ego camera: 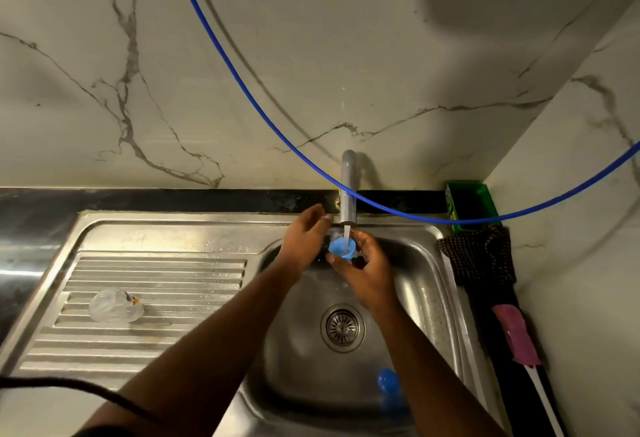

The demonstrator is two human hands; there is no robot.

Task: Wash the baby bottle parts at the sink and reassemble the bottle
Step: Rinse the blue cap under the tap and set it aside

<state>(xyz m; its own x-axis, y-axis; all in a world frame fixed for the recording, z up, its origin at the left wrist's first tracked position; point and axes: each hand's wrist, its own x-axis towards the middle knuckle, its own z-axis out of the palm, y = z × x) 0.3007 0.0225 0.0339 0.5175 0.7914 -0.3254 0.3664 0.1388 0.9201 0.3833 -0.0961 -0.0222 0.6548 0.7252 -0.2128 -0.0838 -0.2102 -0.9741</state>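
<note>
Both hands meet under the tap at the back edge of the sink. The right hand has its fingers curled round a small blue bottle part, probably the collar ring, and holds it in the running water. The left hand is just beside it with fingers mostly straight and reaching toward the part; whether they touch it I cannot tell.

A clear bottle piece with a small orange mark lies on its side on the ribbed draining board, toward that board's left end and well apart from the hands. Another blue piece sits in the basin near its front edge, partly hidden by the right forearm.

By my reading the rinsing step is in hand, and the bottle is not yet reassembled. The next move likely calls for turning the blue part so the water reaches inside it, with a firm pinch since wet plastic slips, then setting it on the draining board and picking up the piece in the basin.

A white-handled brush with a pink head lies on the dark worktop along the sink's right edge.
</note>
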